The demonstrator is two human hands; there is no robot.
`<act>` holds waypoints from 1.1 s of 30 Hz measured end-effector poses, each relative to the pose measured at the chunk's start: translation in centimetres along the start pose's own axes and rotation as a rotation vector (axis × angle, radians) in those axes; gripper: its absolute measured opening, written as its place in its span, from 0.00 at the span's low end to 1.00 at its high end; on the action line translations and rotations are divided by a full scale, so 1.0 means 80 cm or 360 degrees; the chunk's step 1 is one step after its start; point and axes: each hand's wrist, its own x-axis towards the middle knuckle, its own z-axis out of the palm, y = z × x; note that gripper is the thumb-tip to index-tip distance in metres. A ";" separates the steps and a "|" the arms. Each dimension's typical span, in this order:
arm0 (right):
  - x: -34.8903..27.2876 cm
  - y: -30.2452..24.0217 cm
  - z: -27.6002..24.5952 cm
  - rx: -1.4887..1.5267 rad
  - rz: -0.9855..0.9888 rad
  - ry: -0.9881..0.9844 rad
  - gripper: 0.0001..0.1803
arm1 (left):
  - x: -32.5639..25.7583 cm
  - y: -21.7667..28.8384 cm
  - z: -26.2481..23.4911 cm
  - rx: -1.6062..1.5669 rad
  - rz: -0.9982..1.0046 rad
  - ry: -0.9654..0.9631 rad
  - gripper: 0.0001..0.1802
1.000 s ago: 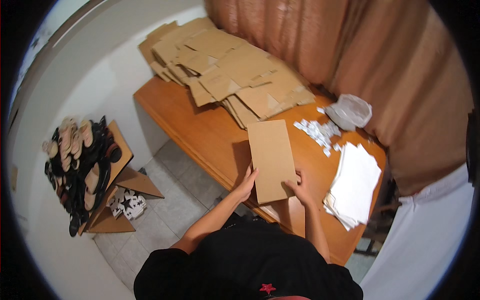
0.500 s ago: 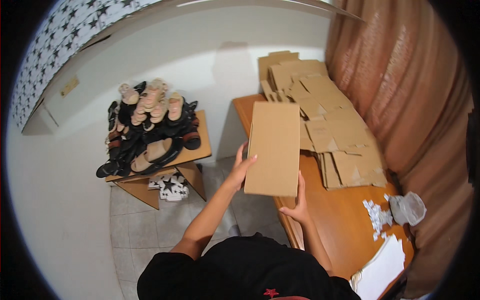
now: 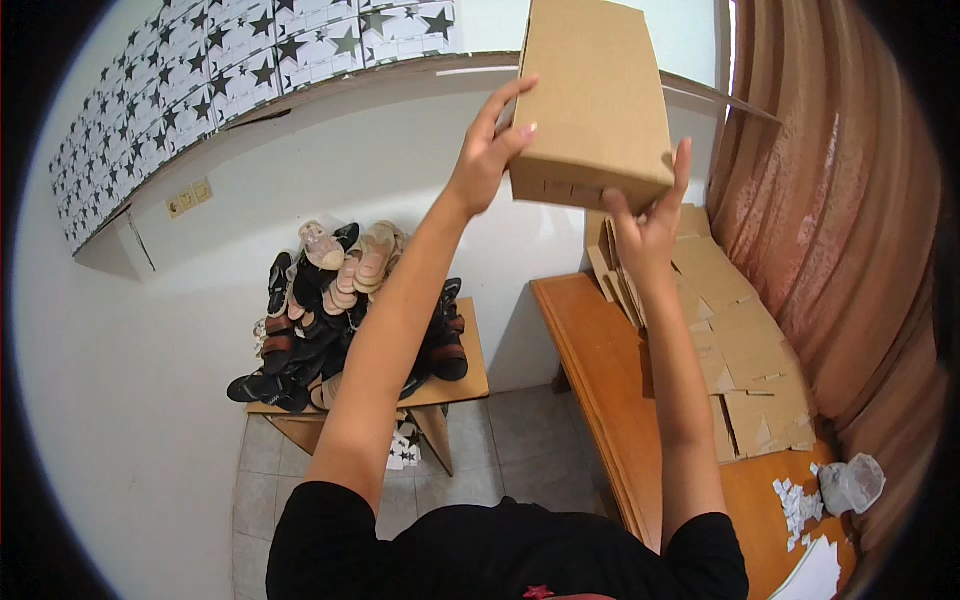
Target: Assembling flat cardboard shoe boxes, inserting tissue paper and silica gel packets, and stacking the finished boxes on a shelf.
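Note:
Both arms reach up and forward, holding a closed brown cardboard box point(image 3: 592, 95) between them. On its left side my left hand point(image 3: 490, 150) presses with the fingers along the edge and the thumb on the near lower edge. My right hand point(image 3: 648, 215) grips the lower right corner, thumb under the near end and a finger up the right side. The box is raised at the level of a wall shelf point(image 3: 480, 62), in front of its edge. I cannot tell whether it touches the shelf.
White boxes with black stars point(image 3: 235, 60) stand stacked on the shelf to the left. Below, a small table point(image 3: 468, 370) bears a pile of sandals point(image 3: 330, 310). On the right, a wooden desk point(image 3: 590, 370) holds flattened cardboard point(image 3: 750, 340), small white tags point(image 3: 797, 510), a plastic bag point(image 3: 852, 484) and paper sheets point(image 3: 812, 575).
Both hands have lifted the box up and away from me, from above the desk's edge to shelf height. The view has tilted upward, showing more of the starred boxes.

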 end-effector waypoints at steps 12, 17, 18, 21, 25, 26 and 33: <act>0.207 0.076 0.077 -0.0263 0.0025 -0.0193 0.36 | 0.169 -0.031 -0.089 0.0771 0.0352 0.0024 0.47; 0.258 0.104 0.112 -0.0173 0.0105 -0.0224 0.35 | 0.222 -0.032 -0.121 0.1038 0.0198 -0.0012 0.44; 0.263 0.111 0.120 -0.0156 0.0100 -0.0226 0.35 | 0.229 -0.032 -0.129 0.1162 0.0172 -0.0072 0.46; 0.276 0.138 0.139 -0.0143 0.0211 -0.0296 0.35 | 0.237 -0.041 -0.133 0.1370 0.0161 0.0100 0.47; 0.281 0.159 0.165 -0.0283 0.0140 -0.0314 0.37 | 0.240 -0.059 -0.155 0.1596 0.0266 0.0269 0.47; 0.280 0.158 0.170 -0.0293 0.0177 -0.0352 0.37 | 0.241 -0.061 -0.160 0.1664 0.0362 0.0278 0.48; 0.294 0.192 0.209 -0.0371 0.0192 -0.0400 0.38 | 0.229 -0.073 -0.178 0.2191 0.0479 0.0362 0.37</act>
